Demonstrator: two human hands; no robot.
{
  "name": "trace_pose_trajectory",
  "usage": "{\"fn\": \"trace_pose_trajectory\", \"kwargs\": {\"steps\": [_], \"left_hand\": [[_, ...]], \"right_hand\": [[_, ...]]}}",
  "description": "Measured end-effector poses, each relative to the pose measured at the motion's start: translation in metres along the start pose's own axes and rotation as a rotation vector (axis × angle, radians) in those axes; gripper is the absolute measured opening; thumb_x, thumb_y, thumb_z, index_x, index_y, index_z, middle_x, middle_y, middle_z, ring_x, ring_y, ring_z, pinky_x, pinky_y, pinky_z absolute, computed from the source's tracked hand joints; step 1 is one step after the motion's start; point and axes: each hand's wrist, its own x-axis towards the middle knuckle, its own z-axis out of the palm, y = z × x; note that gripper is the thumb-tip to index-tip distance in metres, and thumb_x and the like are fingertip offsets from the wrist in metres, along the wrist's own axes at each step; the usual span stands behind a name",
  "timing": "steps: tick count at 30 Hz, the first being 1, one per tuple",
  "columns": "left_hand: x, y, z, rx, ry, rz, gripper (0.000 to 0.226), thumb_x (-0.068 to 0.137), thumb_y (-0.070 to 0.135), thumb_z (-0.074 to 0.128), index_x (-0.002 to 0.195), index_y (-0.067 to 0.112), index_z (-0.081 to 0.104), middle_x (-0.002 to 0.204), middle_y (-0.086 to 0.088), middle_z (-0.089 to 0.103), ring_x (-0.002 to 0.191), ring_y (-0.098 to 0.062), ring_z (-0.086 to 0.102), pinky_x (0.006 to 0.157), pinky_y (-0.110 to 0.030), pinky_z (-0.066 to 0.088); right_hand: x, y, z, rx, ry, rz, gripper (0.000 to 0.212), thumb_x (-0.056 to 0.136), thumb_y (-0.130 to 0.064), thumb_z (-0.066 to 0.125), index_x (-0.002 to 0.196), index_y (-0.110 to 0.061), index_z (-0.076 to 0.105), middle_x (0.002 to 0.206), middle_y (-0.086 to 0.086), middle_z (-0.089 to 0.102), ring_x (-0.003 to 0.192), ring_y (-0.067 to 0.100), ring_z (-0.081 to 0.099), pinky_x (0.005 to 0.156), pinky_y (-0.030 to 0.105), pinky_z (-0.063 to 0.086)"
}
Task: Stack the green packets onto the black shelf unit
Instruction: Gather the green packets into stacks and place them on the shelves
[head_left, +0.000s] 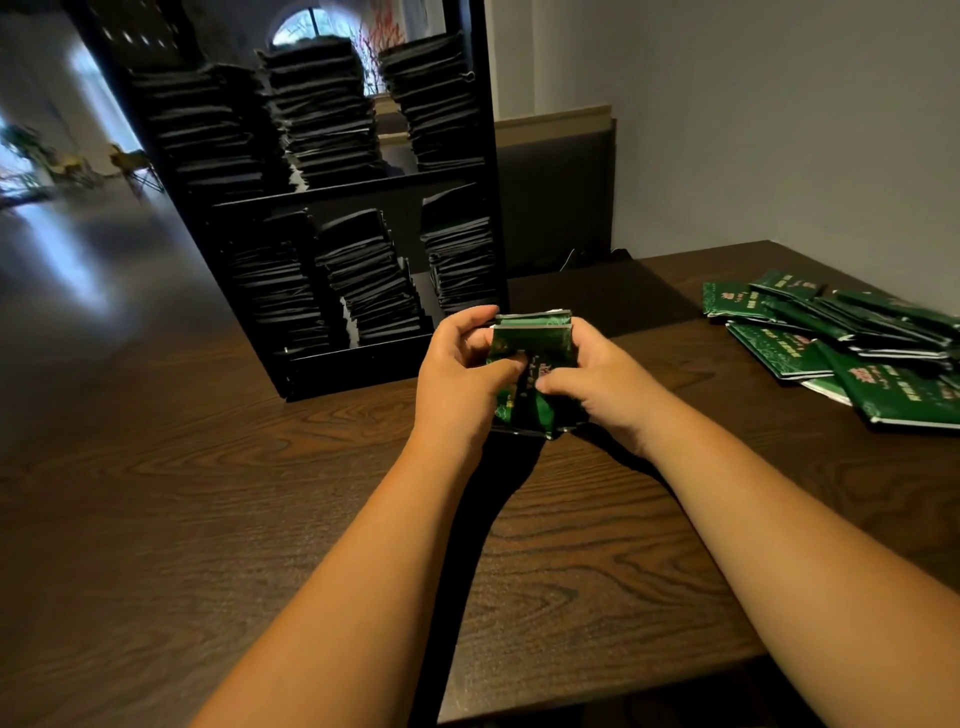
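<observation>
The main danger, judging from how things lie, is that the bundle of green packets (535, 343) fans out or slips apart. The packets look smooth and glossy, and they are held only by pressure at the two sides, so a looser hold on the way to the black shelf unit (358, 361) could let the inner ones slide out. A second danger is in the shelf unit itself. The stacks on both of its levels are already high, and the lower middle stack (371, 275) leans to one side, so a push from a hand or from the new packets could bring it down. The room left above the lower stacks also seems small. The bundle is just in front of the shelf unit's lower right corner, standing nearly upright, between the two hands. The left hand (462, 374) grips its left edge and the right hand (597, 384) its right edge, both with fingers curled round it and thumbs on the printed front. Whether its lower edge touches the bench (208, 467) cannot be told. Further packets lie in a loose pile (852, 343) well to the right of the shelf unit.
</observation>
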Motion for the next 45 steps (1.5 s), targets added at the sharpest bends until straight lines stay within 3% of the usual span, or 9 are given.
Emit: {"fn": "trace_pose_trajectory", "kwargs": {"steps": [4, 7, 12, 21, 26, 31, 36, 40, 45], "left_hand": [[0.004, -0.003, -0.001, -0.068, 0.005, -0.029, 0.069, 0.088, -0.015, 0.072, 0.143, 0.024, 0.059, 0.137, -0.005, 0.067, 0.127, -0.016, 0.069, 0.106, -0.041, 0.06], [0.006, -0.004, -0.005, 0.002, -0.118, -0.095, 0.078, 0.09, -0.013, 0.066, 0.157, 0.024, 0.048, 0.154, -0.004, 0.058, 0.14, -0.017, 0.06, 0.115, -0.049, 0.053], [0.0, -0.011, 0.003, 0.208, -0.335, -0.06, 0.069, 0.088, -0.001, 0.071, 0.147, 0.032, 0.057, 0.136, 0.002, 0.072, 0.128, -0.021, 0.069, 0.111, -0.059, 0.054], [-0.001, -0.017, 0.007, 0.352, -0.261, 0.014, 0.06, 0.101, 0.005, 0.067, 0.148, 0.037, 0.05, 0.134, 0.018, 0.068, 0.124, 0.003, 0.065, 0.114, -0.041, 0.053], [0.0, -0.021, 0.008, 0.392, -0.231, 0.036, 0.056, 0.101, 0.009, 0.07, 0.144, 0.04, 0.051, 0.133, 0.02, 0.067, 0.124, 0.005, 0.064, 0.112, -0.038, 0.053], [0.003, -0.024, 0.015, 0.427, -0.189, 0.057, 0.048, 0.103, 0.02, 0.072, 0.144, 0.034, 0.052, 0.13, 0.019, 0.067, 0.119, 0.004, 0.065, 0.103, -0.03, 0.053], [0.002, -0.021, 0.03, 0.427, -0.157, 0.06, 0.04, 0.105, 0.021, 0.069, 0.139, 0.031, 0.052, 0.124, 0.018, 0.065, 0.109, 0.006, 0.064, 0.083, -0.012, 0.047], [0.009, -0.015, 0.049, 0.402, -0.191, 0.038, 0.042, 0.103, 0.019, 0.072, 0.138, 0.028, 0.053, 0.126, 0.011, 0.067, 0.115, -0.004, 0.066, 0.091, -0.025, 0.053], [0.018, 0.0, 0.092, 0.394, -0.316, 0.071, 0.034, 0.099, 0.019, 0.075, 0.123, 0.032, 0.054, 0.115, 0.014, 0.067, 0.104, 0.006, 0.065, 0.087, -0.02, 0.054]], "right_hand": [[0.001, -0.001, -0.005, -0.037, 0.093, -0.089, 0.055, 0.092, 0.0, 0.073, 0.135, -0.034, 0.062, 0.124, -0.003, 0.076, 0.116, 0.018, 0.074, 0.096, 0.047, 0.063], [0.003, -0.003, -0.009, 0.049, 0.132, -0.108, 0.057, 0.091, 0.006, 0.067, 0.133, -0.031, 0.063, 0.126, 0.0, 0.075, 0.12, 0.02, 0.071, 0.1, 0.049, 0.061], [0.006, 0.001, 0.003, 0.038, 0.095, 0.014, 0.06, 0.072, -0.007, 0.062, 0.128, -0.029, 0.064, 0.12, 0.009, 0.076, 0.115, 0.03, 0.073, 0.102, 0.06, 0.059], [0.009, 0.004, 0.006, -0.038, 0.135, 0.084, 0.05, 0.076, -0.022, 0.056, 0.125, -0.024, 0.061, 0.125, 0.009, 0.069, 0.116, 0.029, 0.068, 0.103, 0.058, 0.056], [0.01, 0.009, 0.002, -0.231, 0.193, 0.013, 0.009, 0.103, -0.019, 0.056, 0.106, -0.013, 0.062, 0.122, 0.004, 0.052, 0.103, 0.019, 0.059, 0.074, 0.033, 0.046], [0.004, 0.011, 0.001, -0.255, 0.231, -0.022, 0.017, 0.104, -0.026, 0.058, 0.107, -0.011, 0.067, 0.124, 0.001, 0.051, 0.1, 0.01, 0.058, 0.077, 0.031, 0.047], [0.003, 0.008, -0.011, -0.341, 0.226, 0.002, 0.022, 0.099, -0.036, 0.061, 0.104, -0.017, 0.071, 0.121, -0.001, 0.051, 0.103, 0.016, 0.063, 0.092, 0.044, 0.059], [0.0, -0.002, -0.032, -0.459, 0.235, 0.025, 0.022, 0.097, -0.039, 0.063, 0.104, -0.021, 0.074, 0.117, 0.0, 0.056, 0.099, 0.018, 0.065, 0.074, 0.037, 0.053], [-0.016, -0.009, -0.073, -0.601, 0.333, 0.058, 0.023, 0.101, -0.04, 0.061, 0.103, -0.021, 0.073, 0.109, 0.003, 0.069, 0.089, 0.015, 0.066, 0.062, 0.031, 0.041]]}}
